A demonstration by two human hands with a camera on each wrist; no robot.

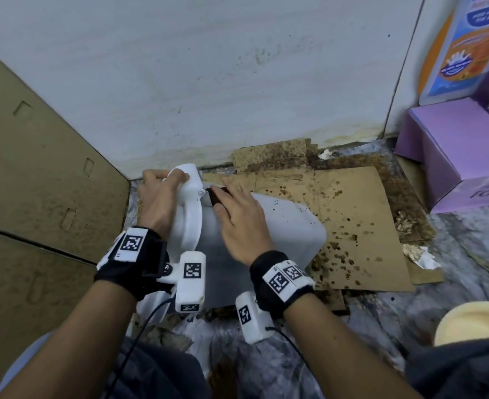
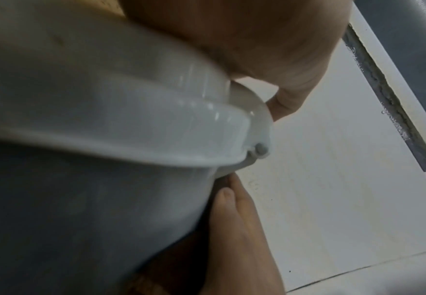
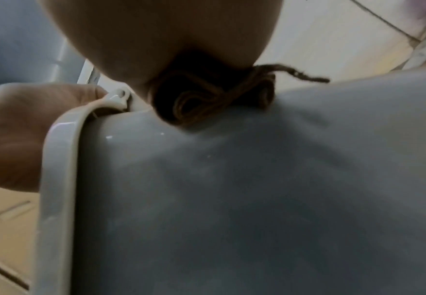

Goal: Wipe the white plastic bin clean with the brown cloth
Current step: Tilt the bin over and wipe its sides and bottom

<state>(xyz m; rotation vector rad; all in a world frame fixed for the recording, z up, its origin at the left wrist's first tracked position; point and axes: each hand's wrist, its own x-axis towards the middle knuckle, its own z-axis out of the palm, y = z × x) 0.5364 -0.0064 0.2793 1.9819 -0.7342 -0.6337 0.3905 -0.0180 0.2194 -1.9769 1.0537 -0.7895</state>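
Note:
The white plastic bin [image 1: 289,226] lies on its side on the floor, with its rim toward the left. My left hand [image 1: 156,197] grips the rim and lid at the far end, fingers curled over the edge [image 2: 282,59]. My right hand [image 1: 237,223] lies on the bin's upturned side just right of the rim. It holds the folded brown cloth [image 1: 216,195] under its fingers, with the thumb against it. In the right wrist view the bunched cloth [image 3: 206,99] presses on the bin wall [image 3: 232,199], a loose thread sticking out. Dark specks dot the bin's far side.
A stained, spattered cardboard sheet [image 1: 352,211] lies under and right of the bin. A large cardboard box [image 1: 36,168] stands close on the left, and a tiled wall [image 1: 208,82] behind. Purple boxes [image 1: 453,156] stand at the right. Crumpled tissue [image 1: 421,254] lies nearby.

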